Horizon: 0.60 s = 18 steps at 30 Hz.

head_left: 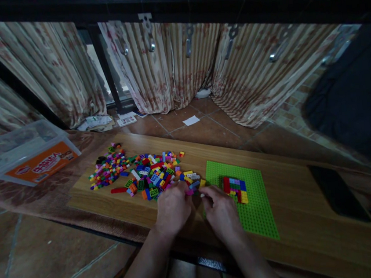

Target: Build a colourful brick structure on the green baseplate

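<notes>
A heap of small coloured building bricks (142, 172) lies spread over the left half of a low wooden table (298, 198). To its right lies a bright green baseplate (256, 211) with a small multicoloured block of bricks (235, 188) built on it. My left hand (172, 206) rests at the near edge of the heap, fingers curled round a small pink brick (189, 192). My right hand (221, 210) sits beside it at the baseplate's left edge, fingers pinched on a tiny piece I cannot make out. The two hands nearly touch.
A clear plastic box (21, 152) with an orange label stands at the far left on a patterned cloth. A black phone (339, 193) lies on the table's right side. Striped curtains (164, 61), tiled floor and scattered papers (127, 118) lie beyond.
</notes>
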Each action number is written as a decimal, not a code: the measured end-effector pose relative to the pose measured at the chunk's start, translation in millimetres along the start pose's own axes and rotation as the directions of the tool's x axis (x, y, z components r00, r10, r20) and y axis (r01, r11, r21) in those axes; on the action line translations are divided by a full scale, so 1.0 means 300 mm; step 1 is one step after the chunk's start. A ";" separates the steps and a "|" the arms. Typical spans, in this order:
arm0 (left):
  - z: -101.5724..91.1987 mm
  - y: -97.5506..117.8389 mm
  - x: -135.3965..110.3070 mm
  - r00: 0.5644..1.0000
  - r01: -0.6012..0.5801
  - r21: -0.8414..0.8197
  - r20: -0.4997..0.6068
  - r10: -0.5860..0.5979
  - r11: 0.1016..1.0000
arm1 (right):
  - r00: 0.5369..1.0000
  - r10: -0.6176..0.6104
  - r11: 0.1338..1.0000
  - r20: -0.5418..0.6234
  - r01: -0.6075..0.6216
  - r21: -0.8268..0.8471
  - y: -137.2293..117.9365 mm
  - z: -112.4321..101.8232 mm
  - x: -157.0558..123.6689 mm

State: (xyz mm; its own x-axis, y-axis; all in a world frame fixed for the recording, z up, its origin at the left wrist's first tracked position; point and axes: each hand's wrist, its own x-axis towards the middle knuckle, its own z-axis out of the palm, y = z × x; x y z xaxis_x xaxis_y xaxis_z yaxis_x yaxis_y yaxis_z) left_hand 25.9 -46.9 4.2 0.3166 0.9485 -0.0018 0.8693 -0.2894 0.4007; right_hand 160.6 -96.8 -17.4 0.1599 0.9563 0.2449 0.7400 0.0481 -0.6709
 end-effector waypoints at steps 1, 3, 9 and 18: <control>0.001 0.001 0.000 1.000 -0.006 -0.004 0.004 0.006 1.000 | 1.000 0.005 1.000 -0.015 -0.004 0.009 0.001 -0.008 -0.002; 0.005 0.002 -0.002 1.000 -0.022 -0.009 0.009 0.022 1.000 | 0.998 0.019 1.000 -0.052 -0.018 0.020 0.008 -0.033 -0.007; 0.018 0.009 -0.007 0.998 -0.046 0.036 0.039 0.044 0.998 | 0.983 0.108 0.993 -0.149 -0.099 0.063 0.102 -0.153 -0.031; 0.020 0.019 -0.007 0.996 -0.019 0.037 0.093 0.015 0.999 | 0.965 0.169 0.986 -0.199 -0.168 0.023 0.231 -0.246 -0.045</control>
State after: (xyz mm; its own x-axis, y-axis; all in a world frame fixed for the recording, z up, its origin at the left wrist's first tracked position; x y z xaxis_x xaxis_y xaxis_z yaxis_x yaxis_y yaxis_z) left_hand 32.5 -51.4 1.0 0.3638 0.9279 -0.0814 0.8768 -0.3116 0.3662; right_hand 258.0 -127.8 -15.5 0.4094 0.8737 0.2627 0.6873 -0.1061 -0.7186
